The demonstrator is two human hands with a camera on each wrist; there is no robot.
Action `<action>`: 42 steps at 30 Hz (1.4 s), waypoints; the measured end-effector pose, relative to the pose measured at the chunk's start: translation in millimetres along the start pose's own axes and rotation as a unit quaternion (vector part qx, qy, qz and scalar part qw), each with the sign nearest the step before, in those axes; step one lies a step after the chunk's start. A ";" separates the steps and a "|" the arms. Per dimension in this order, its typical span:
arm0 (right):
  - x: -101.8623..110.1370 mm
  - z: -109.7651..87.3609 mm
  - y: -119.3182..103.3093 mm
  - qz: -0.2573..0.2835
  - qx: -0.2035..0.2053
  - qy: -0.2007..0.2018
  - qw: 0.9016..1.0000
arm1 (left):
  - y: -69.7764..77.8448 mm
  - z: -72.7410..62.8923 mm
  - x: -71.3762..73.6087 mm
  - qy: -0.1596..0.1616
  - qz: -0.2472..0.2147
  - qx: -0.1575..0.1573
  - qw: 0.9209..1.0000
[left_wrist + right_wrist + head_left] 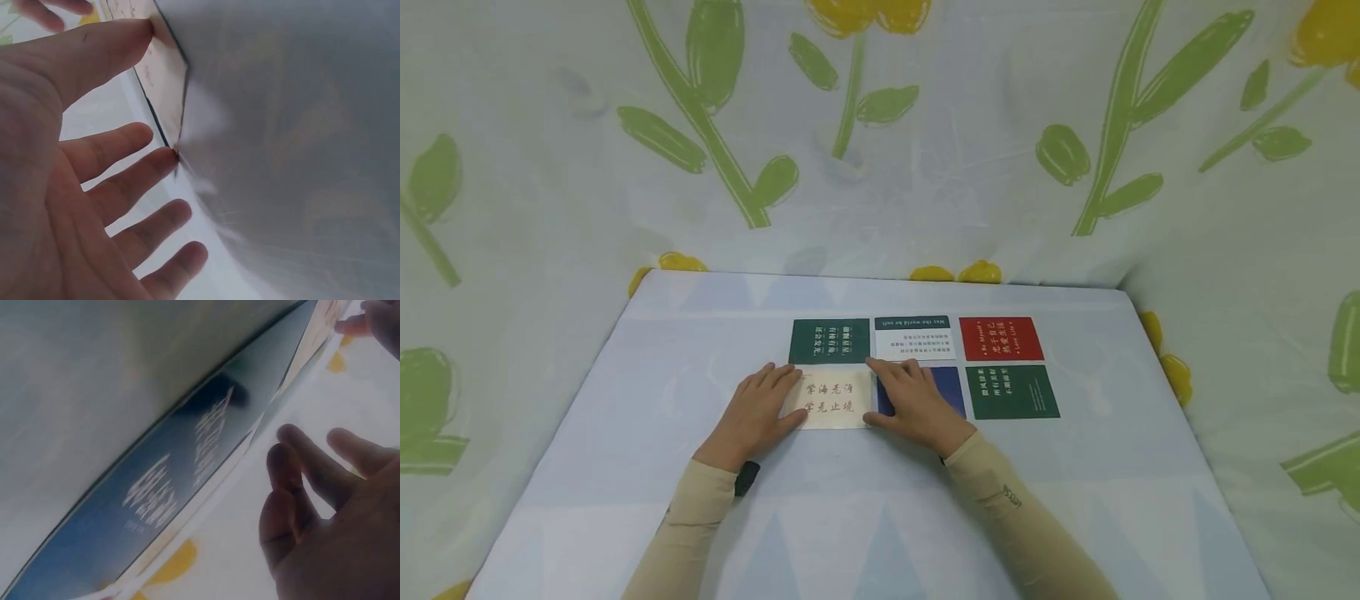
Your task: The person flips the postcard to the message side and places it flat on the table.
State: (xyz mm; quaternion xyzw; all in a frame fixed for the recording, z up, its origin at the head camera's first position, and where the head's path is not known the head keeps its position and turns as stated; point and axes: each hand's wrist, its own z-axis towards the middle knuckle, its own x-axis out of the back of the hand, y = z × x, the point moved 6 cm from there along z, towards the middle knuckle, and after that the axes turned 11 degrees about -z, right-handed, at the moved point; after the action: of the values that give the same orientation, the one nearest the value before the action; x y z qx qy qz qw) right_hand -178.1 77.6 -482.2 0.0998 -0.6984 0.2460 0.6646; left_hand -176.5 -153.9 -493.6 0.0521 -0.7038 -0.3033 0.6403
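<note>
A cream card (pixel 835 398) with reddish characters lies flat on the table between the two hands. At its left edge, the left hand (pixel 756 417) touches it with spread fingers; the left wrist view shows that hand's thumb (pixel 119 47) on the card's face and a fingertip at its corner. On the other side, the right hand (pixel 917 407) reaches across a blue card (pixel 946 385), its thumb and index fingertip at the cream card's right edge. Pale lettering shows on the blue card (pixel 150 494) in the right wrist view. Neither hand grips anything.
Behind the cream card lies a green card (pixel 829 342), then a white card with a green band (pixel 917 340) and a red card (pixel 1002 339). Another green card (pixel 1012 392) sits right of the blue one. Floral fabric (pixel 925 192) surrounds the table (pixel 647 383).
</note>
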 end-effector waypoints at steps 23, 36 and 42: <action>-9.3 19.6 -16.1 -0.024 -0.041 -0.035 0.998 | 2.1 9.2 7.1 0.016 -0.025 0.025 0.999; -1.5 13.8 -22.1 -0.043 -0.046 0.020 0.998 | -9.2 -5.7 12.7 0.062 -0.074 0.106 0.990; 3.8 4.7 -16.7 0.027 -0.069 0.028 0.997 | -13.5 -8.0 11.1 0.073 -0.100 0.129 0.984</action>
State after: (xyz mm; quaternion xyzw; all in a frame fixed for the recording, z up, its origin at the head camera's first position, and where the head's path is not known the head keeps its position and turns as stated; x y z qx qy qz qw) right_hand -174.8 61.7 -474.9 0.0279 -0.6971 0.2182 0.6824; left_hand -175.2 -172.9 -490.6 0.2269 -0.6797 -0.2677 0.6441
